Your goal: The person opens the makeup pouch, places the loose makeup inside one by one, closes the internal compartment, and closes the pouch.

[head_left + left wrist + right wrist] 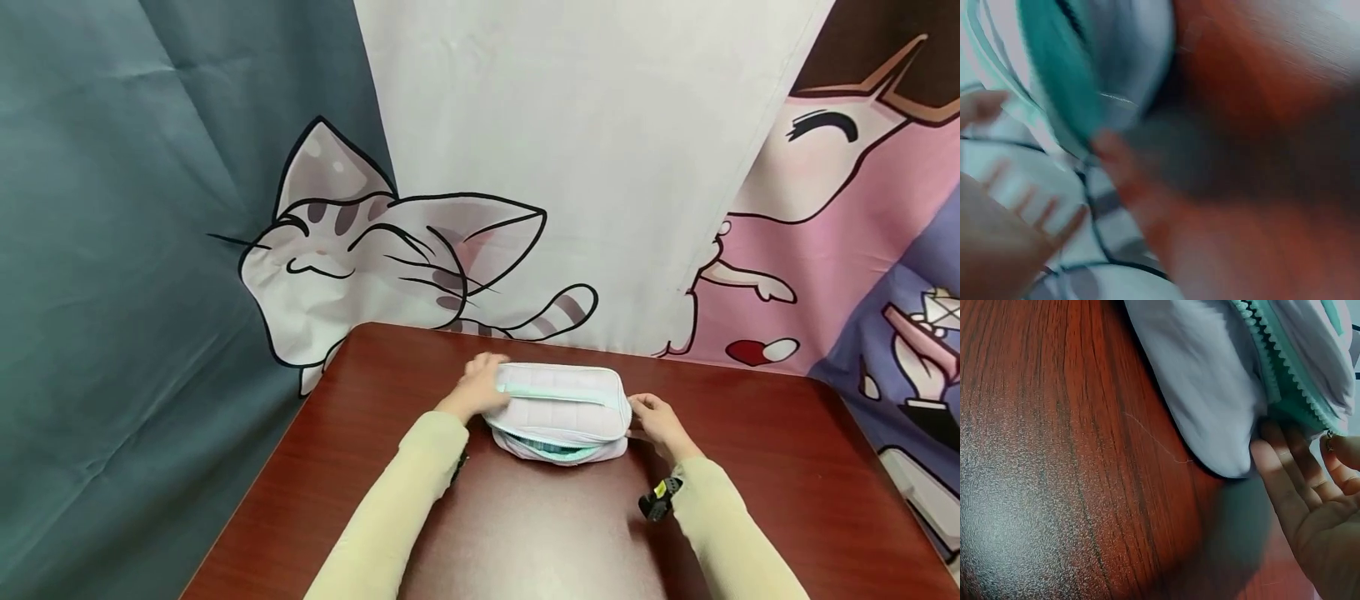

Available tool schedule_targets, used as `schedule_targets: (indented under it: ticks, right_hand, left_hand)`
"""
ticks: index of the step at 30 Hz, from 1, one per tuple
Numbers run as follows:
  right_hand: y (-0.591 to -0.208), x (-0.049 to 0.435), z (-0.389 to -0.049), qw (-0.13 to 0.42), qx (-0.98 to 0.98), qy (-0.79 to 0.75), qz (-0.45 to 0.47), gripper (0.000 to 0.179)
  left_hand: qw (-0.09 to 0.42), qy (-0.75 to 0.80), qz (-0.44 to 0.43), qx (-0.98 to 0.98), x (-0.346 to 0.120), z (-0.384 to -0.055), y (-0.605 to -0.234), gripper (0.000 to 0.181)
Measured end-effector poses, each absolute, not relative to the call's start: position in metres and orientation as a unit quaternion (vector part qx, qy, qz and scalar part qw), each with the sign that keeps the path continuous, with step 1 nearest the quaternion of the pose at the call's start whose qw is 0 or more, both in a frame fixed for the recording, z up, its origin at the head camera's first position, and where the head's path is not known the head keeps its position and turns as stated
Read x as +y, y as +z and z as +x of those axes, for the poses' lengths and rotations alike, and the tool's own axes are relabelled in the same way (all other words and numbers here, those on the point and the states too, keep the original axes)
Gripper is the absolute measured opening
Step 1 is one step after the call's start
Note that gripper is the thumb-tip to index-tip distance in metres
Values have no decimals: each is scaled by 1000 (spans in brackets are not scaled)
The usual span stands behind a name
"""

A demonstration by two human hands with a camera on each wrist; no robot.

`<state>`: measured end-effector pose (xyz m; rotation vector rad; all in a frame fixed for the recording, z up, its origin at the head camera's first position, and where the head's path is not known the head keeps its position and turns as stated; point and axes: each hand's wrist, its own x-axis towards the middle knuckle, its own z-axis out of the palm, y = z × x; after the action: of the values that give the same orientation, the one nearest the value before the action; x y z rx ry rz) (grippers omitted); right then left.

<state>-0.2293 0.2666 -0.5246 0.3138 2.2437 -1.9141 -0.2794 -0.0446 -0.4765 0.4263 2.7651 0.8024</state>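
A pale lilac pencil pouch (558,400) with mint trim lies on the table, its front zipper partly open and a gap (555,452) showing mint lining. At the pouch's left end is my left hand (478,387), thumb over the top edge. The left wrist view is blurred, but this hand (1010,237) shows with fingers spread beside the pouch. My right hand (660,421) is at the right end. In the right wrist view, the thumb and index finger of this hand (1316,506) pinch the small metal zipper pull (1329,440), while its other fingers touch the pouch's end.
The reddish-brown wooden table (345,467) stretches out on both sides of the pouch. Behind it hangs a printed cloth backdrop (600,150) with a cartoon cat. A small black device (660,498) sits at my right wrist.
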Motion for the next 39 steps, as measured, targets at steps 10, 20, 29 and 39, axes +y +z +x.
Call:
schedule_targets:
  ticks: [10, 20, 29, 39]
  right_hand:
    - [-526, 281, -224, -44, 914, -403, 11, 18]
    - [-518, 292, -214, -92, 973, -202, -65, 11]
    - [-516, 291, -208, -94, 974, -189, -82, 4]
    - [-519, 286, -198, -126, 962, -225, -87, 11]
  left_hand:
    - [174, 75, 284, 940, 30, -256, -468, 95]
    - [185, 43, 256, 948, 35, -251, -465, 50]
    - [186, 38, 248, 950, 34, -250, -467, 49]
    - [179, 24, 249, 951, 34, -251, -470, 49]
